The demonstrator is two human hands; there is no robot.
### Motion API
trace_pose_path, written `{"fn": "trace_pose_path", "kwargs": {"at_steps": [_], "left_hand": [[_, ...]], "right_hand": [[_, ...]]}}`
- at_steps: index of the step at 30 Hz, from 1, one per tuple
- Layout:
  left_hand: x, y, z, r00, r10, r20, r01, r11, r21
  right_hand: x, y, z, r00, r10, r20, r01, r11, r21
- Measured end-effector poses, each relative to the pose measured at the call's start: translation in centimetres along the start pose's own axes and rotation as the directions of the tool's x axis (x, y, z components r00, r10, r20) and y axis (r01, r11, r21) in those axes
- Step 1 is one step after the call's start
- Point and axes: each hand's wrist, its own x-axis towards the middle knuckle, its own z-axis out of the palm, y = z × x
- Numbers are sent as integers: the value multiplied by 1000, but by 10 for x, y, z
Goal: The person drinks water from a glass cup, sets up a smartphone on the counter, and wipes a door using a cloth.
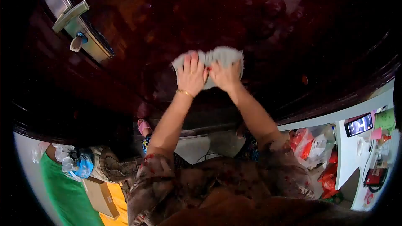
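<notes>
Cloth (pixel 226 55), wavy-edged, under L fingers (pixel 187 62) + R fingers (pixel 215 68) on glossy dk-red door (pixel 159 25)

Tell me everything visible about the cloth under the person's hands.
The cloth is pale grey-white and looks like soft fabric, its outline uneven and slightly blurred. It lies spread against the glossy dark red door, with small creases near the middle of its upper part. The left hand presses on one side and the right hand on the other, covering parts of it. Its weave is too blurred to tell.
</notes>
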Motion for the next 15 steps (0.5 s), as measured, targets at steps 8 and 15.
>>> {"fn": "trace_pose_path", "kwargs": {"at_steps": [8, 15], "left_hand": [[-122, -5, 44, 940, 47, 339, -13, 995, -102], [-25, -14, -9, 983, -176, -52, 167, 975, -150]], "right_hand": [[-101, -18, 51, 982, -179, 57, 162, 961, 223], [11, -35, -30, 978, -206, -6, 206, 978, 23]]}}
